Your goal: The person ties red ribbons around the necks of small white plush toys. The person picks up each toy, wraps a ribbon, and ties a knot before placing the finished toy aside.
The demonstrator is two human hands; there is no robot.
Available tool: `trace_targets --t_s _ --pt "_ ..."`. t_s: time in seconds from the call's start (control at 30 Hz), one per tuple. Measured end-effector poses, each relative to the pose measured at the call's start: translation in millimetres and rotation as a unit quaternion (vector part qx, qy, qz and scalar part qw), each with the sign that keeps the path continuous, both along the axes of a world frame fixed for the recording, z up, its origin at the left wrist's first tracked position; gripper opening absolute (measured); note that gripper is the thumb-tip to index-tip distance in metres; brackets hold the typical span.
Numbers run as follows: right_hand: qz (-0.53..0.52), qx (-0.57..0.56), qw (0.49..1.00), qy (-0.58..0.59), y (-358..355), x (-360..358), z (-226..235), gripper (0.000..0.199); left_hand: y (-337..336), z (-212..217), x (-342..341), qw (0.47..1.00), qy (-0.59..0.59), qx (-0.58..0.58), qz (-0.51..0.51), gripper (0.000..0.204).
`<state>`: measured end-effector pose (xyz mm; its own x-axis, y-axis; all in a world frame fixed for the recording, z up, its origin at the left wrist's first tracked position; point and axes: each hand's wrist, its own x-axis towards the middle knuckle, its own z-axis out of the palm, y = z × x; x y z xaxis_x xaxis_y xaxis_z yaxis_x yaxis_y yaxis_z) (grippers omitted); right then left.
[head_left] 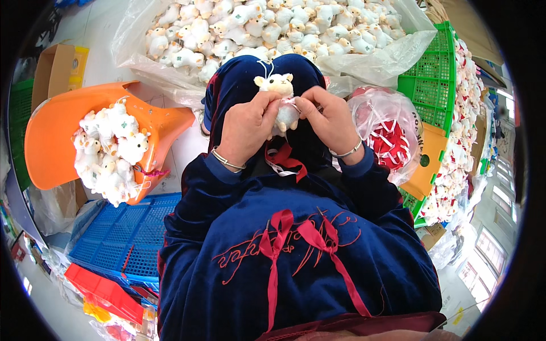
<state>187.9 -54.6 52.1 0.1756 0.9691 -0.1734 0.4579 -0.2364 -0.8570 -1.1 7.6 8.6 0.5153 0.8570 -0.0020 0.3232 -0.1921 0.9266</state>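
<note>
**Left hand (245, 128) and right hand (331, 118) pinch a narrow pale-pink ribbon (289, 101) at the neck of a small white plush sheep (285, 119)**

Thumb and forefinger are pressed together on both hands, one at each side of the neck; the left seems to hold ribbon too, though its tips are partly hidden. The sheep is above the navy velvet lap (239, 77), face up, head toward the far edge of the knees, a thin white cord loop (265, 68) above its head.

As a judgement, the thin ribbon could slip from the fingertips or twist if the pull is uneven. With nothing visible supporting the sheep apart from the hands and lap, a loosened pinch could let it turn or drop between the thighs, where red and white fabric strips (282, 152) lie. The cord loop could snag on a finger.

Sideways room runs over both thighs. On the left, pale floor separates the knee from the right edge of the orange plastic chair (51, 136), which carries a heap of white plush toys (116, 128). The right is tighter: a clear plastic bag of red pieces (389, 145) sits near the right wrist, with a green lattice crate (438, 62) beyond. Past the knees, the near edge of a clear plastic sack (133, 48) limits reach forward.
</note>
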Motion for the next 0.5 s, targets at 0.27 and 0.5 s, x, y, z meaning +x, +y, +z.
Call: trace_targets --t_s 0.27,0.5 --pt "-0.016 -0.042 0.998 0.044 5.3 -3.7 -10.6 0.019 0.2 6.5 -1.0 0.998 0.056 0.039 -0.013 0.018" --pt "0.019 -0.038 0.998 0.042 6.7 -1.9 -10.9 0.016 2.4 5.7 -0.2 0.996 0.066 0.053 -0.023 0.018"
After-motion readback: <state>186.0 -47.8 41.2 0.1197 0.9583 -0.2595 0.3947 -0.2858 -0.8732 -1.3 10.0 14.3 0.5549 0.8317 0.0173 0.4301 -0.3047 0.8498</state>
